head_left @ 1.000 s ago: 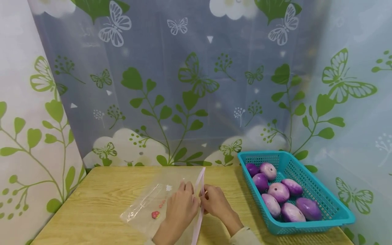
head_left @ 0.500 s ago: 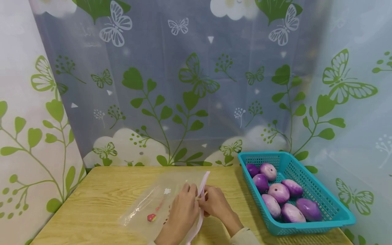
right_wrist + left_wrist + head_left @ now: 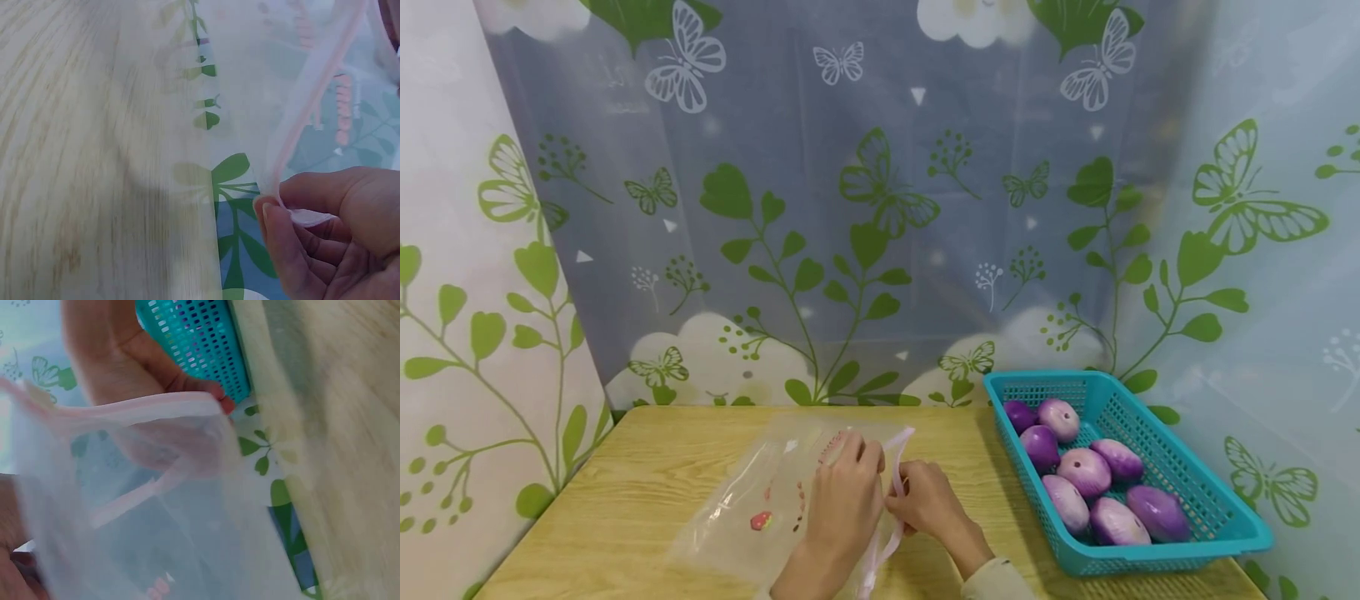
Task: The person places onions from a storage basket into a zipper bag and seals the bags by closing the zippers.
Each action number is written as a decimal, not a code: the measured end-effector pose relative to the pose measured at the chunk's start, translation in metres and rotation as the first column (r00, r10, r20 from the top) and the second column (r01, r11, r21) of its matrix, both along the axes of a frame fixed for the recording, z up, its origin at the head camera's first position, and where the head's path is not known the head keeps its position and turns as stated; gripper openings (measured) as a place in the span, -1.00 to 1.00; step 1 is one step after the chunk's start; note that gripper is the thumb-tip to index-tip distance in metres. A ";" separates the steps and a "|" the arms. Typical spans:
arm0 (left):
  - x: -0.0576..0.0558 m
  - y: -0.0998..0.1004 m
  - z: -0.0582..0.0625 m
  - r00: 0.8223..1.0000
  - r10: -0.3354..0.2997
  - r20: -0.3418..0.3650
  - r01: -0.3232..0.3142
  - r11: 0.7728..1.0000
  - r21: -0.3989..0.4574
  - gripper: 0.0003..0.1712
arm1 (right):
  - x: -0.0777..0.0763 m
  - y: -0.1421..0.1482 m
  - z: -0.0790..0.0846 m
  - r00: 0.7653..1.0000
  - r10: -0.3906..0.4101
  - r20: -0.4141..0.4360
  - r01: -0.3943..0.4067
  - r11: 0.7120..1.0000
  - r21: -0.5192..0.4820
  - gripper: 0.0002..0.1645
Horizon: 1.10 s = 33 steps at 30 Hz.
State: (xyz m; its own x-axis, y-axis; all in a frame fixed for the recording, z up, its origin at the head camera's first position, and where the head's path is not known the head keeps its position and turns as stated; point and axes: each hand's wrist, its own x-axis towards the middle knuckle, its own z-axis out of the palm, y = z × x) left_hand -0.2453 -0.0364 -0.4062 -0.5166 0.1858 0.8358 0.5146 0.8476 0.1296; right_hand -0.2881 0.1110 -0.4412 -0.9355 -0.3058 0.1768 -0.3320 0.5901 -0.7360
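A clear zip bag (image 3: pixel 737 508) with a pink zip strip and red and brown printing lies slanted over the table, its mouth facing right. My right hand (image 3: pixel 927 502) pinches the pink-edged rim between thumb and index finger, plainest in the right wrist view at the hand (image 3: pixel 350 231). My left hand (image 3: pixel 846 504) grips the bag near the same mouth, fingers bent; part of it is hidden by the bag in the left wrist view. The two lips of the bag (image 3: pixel 144 487) stand apart there, with a gap between them.
A teal plastic basket (image 3: pixel 1157 554) stands at the right of the wooden table (image 3: pixel 647 467), holding several purple onions (image 3: pixel 1082 472). Behind and at both sides hang printed curtains (image 3: pixel 880 292) with leaves and butterflies.
The pink rim has gone from nearly straight to bowed as the bag's mouth parts. The bag's printed body has shifted slightly left. My hands stay close together; the basket is unchanged.
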 end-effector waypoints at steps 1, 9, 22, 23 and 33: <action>0.001 0.000 0.002 1.000 -0.001 -0.020 0.001 1.000 -0.005 -0.73 | 0.000 0.001 0.000 1.000 -0.001 -0.002 0.001 1.000 0.004 -0.71; 0.005 0.003 0.003 0.993 -0.089 -0.073 0.079 0.989 -0.126 -0.60 | -0.001 0.002 -0.002 0.999 -0.031 -0.042 0.033 0.999 0.043 -0.76; 0.006 0.000 0.001 0.968 -0.160 0.190 0.179 0.980 -0.084 -0.63 | -0.002 0.003 0.002 0.999 0.030 -0.028 -0.031 0.999 -0.021 -0.75; 0.006 -0.001 0.001 0.970 -0.155 0.184 0.173 0.981 -0.085 -0.62 | -0.001 0.003 0.002 0.999 0.028 -0.025 -0.028 0.999 -0.020 -0.74; -0.009 -0.016 0.006 0.984 -0.072 -0.162 0.061 0.996 -0.069 -0.45 | -0.002 0.003 -0.003 0.999 0.023 -0.041 -0.022 0.999 0.033 -0.67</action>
State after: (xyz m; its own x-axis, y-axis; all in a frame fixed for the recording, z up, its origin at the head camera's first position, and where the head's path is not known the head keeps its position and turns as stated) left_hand -0.2540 -0.0528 -0.4002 -0.3584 0.2703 0.8936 0.5799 0.8146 -0.0139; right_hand -0.2901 0.1144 -0.4441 -0.9204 -0.3330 0.2050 -0.3754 0.6056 -0.7017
